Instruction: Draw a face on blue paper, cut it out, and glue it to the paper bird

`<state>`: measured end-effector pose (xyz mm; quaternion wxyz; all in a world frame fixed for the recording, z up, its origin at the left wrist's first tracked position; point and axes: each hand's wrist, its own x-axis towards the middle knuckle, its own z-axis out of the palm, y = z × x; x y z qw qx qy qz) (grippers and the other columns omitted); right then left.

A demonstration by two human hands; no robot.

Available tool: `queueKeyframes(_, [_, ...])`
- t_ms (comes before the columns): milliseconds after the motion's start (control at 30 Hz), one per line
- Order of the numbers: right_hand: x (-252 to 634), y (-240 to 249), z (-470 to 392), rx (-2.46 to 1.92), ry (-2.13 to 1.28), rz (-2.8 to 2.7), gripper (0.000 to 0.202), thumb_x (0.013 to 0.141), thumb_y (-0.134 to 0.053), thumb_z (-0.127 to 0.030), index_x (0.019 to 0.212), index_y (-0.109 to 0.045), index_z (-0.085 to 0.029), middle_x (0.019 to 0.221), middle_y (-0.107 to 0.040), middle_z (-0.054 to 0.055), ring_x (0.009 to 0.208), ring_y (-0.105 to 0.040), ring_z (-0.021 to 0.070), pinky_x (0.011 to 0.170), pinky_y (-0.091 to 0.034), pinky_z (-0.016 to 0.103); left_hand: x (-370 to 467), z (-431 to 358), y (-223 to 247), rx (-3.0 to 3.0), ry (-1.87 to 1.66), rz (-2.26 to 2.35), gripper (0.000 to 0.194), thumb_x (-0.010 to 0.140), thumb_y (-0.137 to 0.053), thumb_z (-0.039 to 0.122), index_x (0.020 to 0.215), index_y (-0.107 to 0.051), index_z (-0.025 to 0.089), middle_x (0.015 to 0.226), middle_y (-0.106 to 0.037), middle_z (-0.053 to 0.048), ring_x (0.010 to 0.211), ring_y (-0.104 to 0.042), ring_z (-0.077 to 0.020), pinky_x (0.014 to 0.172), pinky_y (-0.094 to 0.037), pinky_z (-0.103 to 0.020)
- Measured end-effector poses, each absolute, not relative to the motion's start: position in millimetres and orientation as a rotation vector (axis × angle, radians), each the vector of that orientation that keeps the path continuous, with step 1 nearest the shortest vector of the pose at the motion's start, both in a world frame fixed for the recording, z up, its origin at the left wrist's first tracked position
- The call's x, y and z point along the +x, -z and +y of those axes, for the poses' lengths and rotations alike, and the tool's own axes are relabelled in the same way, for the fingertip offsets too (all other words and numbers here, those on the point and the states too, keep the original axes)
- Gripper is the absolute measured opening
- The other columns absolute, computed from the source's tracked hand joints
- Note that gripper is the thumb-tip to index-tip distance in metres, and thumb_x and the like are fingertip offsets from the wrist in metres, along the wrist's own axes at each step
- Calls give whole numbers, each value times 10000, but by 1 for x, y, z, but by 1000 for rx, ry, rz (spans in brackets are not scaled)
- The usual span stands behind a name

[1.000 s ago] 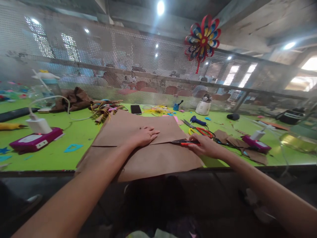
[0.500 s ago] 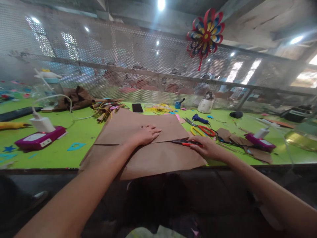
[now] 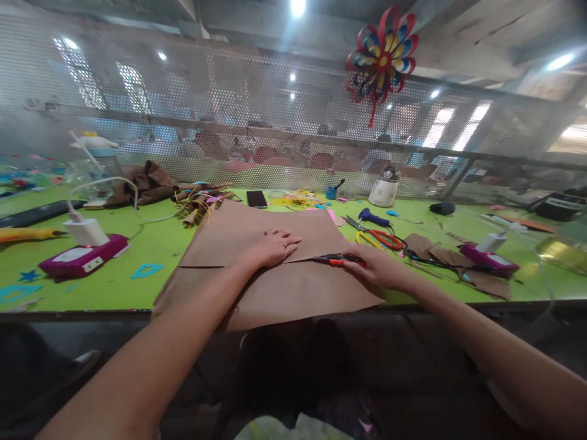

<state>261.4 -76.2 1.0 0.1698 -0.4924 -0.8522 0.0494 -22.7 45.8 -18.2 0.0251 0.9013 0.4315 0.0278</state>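
Observation:
A large sheet of brown paper lies on the green table and hangs slightly over its front edge. A straight slit runs across it from left to right. My left hand rests flat on the paper just above the slit, fingers spread to the right. In my right hand is a black and red utility knife, its tip pointing left along the slit line. My fingers hide part of its handle. More brown paper layers show under the sheet's left side.
Beyond the right hand lie scissors, a blue glue gun and brown paper scraps. Purple power strips with white chargers stand left and right. A phone and white bottle are behind.
My right hand and the knife have shifted slightly left along the slit, and the lifted paper edge beside the knife now lies lower. My left hand stays in place on the paper.

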Motion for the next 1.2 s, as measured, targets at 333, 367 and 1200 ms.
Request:
queueKeyframes(333, [267,1,-88,-1434,-163,-2391,367,987,-456,-446,1149,-664,-191,1095,-704,124,967,-648,260,838,-493,369,-21,44,17,2765,-83,1335,532,1012,-259,505,1486,-443,349,1579,-389,-73,1429,-327,-375,1129,-246,-591])
queueKeyframes(367, [264,2,-86,-1428,-158,-2394,367,984,-461,-447,1152,-666,-193,1095,-703,126,978,-643,264,847,-488,373,-21,44,17,2767,-84,1334,533,1012,-260,502,1489,-440,345,1579,-388,-75,1428,-327,-377,1129,-243,-593])
queueKeyframes(1200, [236,6,-77,-1357,-158,-2403,376,988,-449,-449,1146,-680,-198,1089,-726,116,954,-645,268,832,-488,392,-23,45,17,2771,-142,1316,537,1016,-213,404,1497,-423,294,1551,-440,-33,1395,-397,-288,1144,-270,-488])
